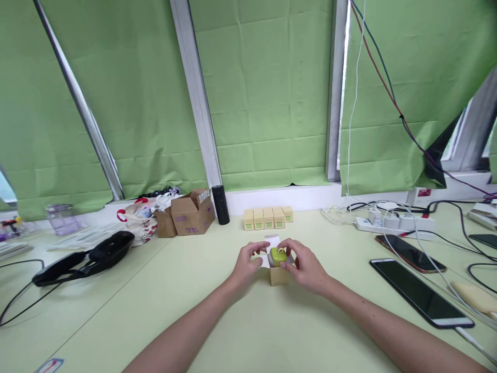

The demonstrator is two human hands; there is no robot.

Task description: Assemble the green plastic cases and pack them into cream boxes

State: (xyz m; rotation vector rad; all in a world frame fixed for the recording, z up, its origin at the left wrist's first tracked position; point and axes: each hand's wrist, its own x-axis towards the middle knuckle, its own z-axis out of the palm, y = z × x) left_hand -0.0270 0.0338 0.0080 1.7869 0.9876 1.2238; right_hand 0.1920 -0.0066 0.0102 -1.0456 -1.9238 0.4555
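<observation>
A small tan cardboard box [278, 277] stands on the table with its white flaps spread open. At its mouth sits a glossy green rounded item [278, 256] with a pale ring on top; its exact kind I cannot make out. My right hand [305, 265] has thumb and fingers closed round the right side of the green item. On the other side, my left hand [248, 261] is curled, thumb and fingers pinching at the white side flap [264, 260]. The lower part of the green item is hidden by the box.
A row of several small tan boxes [268, 218] stands at the back, beside a black cylinder [220, 204] and an open brown carton [193, 215]. Phones [421, 291], cables and a power strip [396, 224] lie right. A black headset-like object [91, 256] lies left.
</observation>
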